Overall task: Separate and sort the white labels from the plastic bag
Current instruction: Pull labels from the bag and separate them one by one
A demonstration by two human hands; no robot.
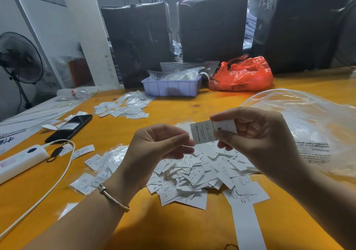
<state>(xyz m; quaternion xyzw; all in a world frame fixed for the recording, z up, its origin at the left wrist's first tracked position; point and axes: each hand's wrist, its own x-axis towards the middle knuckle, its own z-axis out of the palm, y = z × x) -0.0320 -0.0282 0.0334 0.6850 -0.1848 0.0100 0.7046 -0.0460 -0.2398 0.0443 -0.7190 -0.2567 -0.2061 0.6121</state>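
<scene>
Label: flat white rectangular printed label (204, 132), long axis level, print turned sideways.
Hands: right hand (256, 136) and left hand (159, 144) pinch its ends.

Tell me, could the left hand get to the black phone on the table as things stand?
Probably yes. The phone lies on the table to the left hand's own side, with open tabletop between. Only a few loose labels and a white cable lie nearby. The hand would first have to let go of the label it pinches.

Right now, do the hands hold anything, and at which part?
Yes: a white label. The right hand pinches its right end between thumb and fingers; the left hand pinches its lower left corner.
</scene>
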